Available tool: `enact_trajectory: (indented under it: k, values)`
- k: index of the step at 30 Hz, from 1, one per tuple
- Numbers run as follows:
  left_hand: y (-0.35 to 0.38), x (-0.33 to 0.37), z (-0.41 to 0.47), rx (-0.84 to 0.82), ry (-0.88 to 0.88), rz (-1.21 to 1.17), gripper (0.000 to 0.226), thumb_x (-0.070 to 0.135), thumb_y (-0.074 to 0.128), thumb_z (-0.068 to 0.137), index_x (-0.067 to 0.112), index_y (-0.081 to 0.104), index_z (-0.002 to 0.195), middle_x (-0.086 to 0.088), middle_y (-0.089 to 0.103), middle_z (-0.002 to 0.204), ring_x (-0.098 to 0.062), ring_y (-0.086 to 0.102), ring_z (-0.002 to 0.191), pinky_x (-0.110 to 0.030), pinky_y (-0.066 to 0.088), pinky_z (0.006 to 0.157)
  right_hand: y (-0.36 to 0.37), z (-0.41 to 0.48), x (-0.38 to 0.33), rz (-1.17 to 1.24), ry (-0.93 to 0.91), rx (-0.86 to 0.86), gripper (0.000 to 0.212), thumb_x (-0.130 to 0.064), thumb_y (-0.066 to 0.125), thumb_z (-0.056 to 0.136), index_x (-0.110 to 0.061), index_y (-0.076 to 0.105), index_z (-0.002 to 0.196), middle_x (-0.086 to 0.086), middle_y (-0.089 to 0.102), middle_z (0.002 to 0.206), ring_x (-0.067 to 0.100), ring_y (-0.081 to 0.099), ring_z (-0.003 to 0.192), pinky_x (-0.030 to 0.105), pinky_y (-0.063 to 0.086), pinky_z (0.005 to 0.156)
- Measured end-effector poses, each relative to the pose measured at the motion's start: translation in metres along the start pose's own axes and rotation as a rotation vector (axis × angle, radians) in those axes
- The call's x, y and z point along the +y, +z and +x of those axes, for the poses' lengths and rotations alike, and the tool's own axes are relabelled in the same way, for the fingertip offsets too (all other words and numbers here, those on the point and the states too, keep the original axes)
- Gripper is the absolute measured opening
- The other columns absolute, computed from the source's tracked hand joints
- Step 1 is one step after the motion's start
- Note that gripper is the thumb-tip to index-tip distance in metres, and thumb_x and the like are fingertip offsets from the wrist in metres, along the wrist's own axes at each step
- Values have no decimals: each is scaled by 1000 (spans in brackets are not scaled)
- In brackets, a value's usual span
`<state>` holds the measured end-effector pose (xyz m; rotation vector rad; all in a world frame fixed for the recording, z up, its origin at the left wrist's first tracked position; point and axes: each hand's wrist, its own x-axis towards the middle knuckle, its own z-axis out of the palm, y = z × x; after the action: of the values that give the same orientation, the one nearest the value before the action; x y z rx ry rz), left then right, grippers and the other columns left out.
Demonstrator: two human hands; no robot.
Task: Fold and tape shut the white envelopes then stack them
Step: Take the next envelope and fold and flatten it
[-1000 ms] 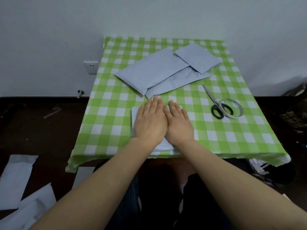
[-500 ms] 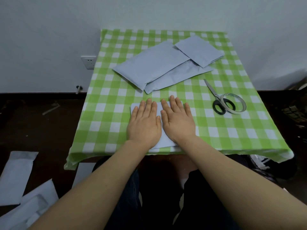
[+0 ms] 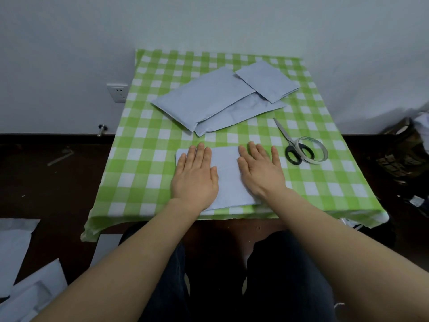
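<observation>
A folded white envelope (image 3: 226, 175) lies near the front edge of the green checked table (image 3: 148, 159). My left hand (image 3: 195, 175) presses flat on its left side. My right hand (image 3: 261, 171) presses flat on its right side, with a strip of envelope showing between the two. Both have straight fingers. Farther back lie two long unfolded white envelopes (image 3: 202, 101), one over the other, and a smaller folded envelope (image 3: 267, 81) rests on their right end. A roll of clear tape (image 3: 312, 153) sits to the right, over the handles of the scissors (image 3: 290, 142).
More white envelopes (image 3: 16, 242) lie on the dark floor at the lower left. A wall socket (image 3: 117, 92) is beside the table's left edge. Dark clutter (image 3: 404, 149) sits on the floor at the right. My knees are under the front edge.
My hands have slid apart over the folded envelope, the left one leftward and the right one rightward, uncovering its middle. They lay side by side before.
</observation>
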<state>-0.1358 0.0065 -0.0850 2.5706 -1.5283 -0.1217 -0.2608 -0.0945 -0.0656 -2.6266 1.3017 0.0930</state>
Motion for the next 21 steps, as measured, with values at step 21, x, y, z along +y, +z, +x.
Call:
enact_trajectory:
  k: [21]
  values:
    - [1, -12, -4, 20, 49, -25, 56, 37, 10, 100, 14, 3, 151, -2, -1, 159, -15, -5, 146, -31, -7, 116, 26, -3, -40, 122, -123, 98, 50, -37, 17, 102, -24, 14, 151, 0, 5, 160, 14, 1, 147, 30, -3, 117]
